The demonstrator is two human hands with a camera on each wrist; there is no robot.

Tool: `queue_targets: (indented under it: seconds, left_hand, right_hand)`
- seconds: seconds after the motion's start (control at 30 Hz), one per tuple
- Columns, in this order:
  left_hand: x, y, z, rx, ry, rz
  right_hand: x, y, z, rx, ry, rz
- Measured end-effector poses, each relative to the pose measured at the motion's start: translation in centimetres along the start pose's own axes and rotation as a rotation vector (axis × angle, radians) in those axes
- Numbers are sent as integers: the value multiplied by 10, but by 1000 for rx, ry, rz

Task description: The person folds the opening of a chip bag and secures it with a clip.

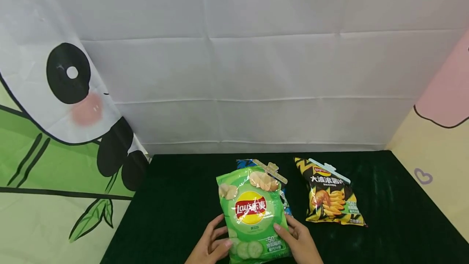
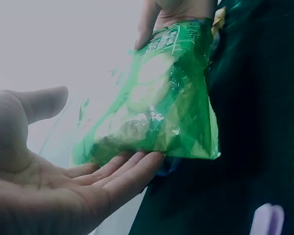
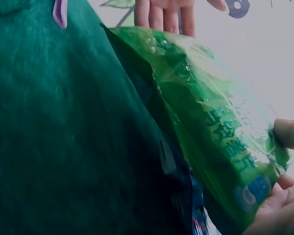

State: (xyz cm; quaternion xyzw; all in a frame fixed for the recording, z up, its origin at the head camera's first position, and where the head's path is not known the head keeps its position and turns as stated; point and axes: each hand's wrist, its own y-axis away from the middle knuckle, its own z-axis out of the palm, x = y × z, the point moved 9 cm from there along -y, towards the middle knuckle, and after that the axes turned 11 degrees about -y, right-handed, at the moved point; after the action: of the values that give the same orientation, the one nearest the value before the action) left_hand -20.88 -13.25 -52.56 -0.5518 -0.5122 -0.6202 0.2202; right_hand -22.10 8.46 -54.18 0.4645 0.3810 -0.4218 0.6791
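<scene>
A green Lay's chip bag (image 1: 253,215) is held up, its printed front toward the head camera. My right hand (image 1: 301,239) pinches its lower right side, thumb on the front and fingers behind. At the opposite side is my left hand (image 1: 212,241); in the left wrist view its fairly straight fingers (image 2: 122,176) touch the bag's edge, while the thumb stands off it. Behind the green bag lies a blue chip bag (image 1: 287,207), mostly hidden, with a beige sealing clip (image 1: 271,170) along its top.
A black and yellow chip bag (image 1: 331,199) lies to the right, a pale clip (image 1: 329,170) across its top. Dark green cloth (image 1: 176,190) covers the table, with a white cloth wall (image 1: 256,72) behind. A small light purple object (image 2: 268,220) shows in the left wrist view.
</scene>
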Motion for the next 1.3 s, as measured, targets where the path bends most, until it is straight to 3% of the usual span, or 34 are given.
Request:
queue_targets:
  seconds: [0.2, 0.3, 0.37, 0.5, 0.57, 0.67, 0.73, 0.83, 1.0, 1.13, 1.3]
  left_hand:
    - [-5, -7, 17, -43, 0, 10]
    - [1, -8, 18, -23, -83, 40]
    - [10, -8, 12, 35, -186, 52]
    - [41, -10, -11, 226, -417, 94]
    - [62, -13, -20, 319, -495, 156]
    - [94, -23, -24, 380, -599, 274]
    - [114, -35, -19, 364, -669, 350]
    - [132, -56, -6, 276, -747, 421]
    - [135, -82, 14, 143, -787, 429]
    - [136, -88, 23, 119, -806, 442]
    - [145, -84, 32, 86, -786, 500]
  right_hand:
    - [6, 10, -25, 7, 4, 29]
    - [10, 15, -37, 19, -6, 47]
    - [14, 18, -44, 26, -20, 59]
    - [20, 22, -51, 31, -35, 72]
    - [24, 24, -53, 25, -45, 75]
    - [26, 26, -53, 3, -63, 61]
    - [28, 27, -51, -15, -73, 47]
    - [32, 28, -48, -44, -96, 36]
    - [36, 30, -43, -86, -140, 42]
    - [32, 31, -45, -54, -111, 16]
    - [20, 27, -52, 96, -63, -33]
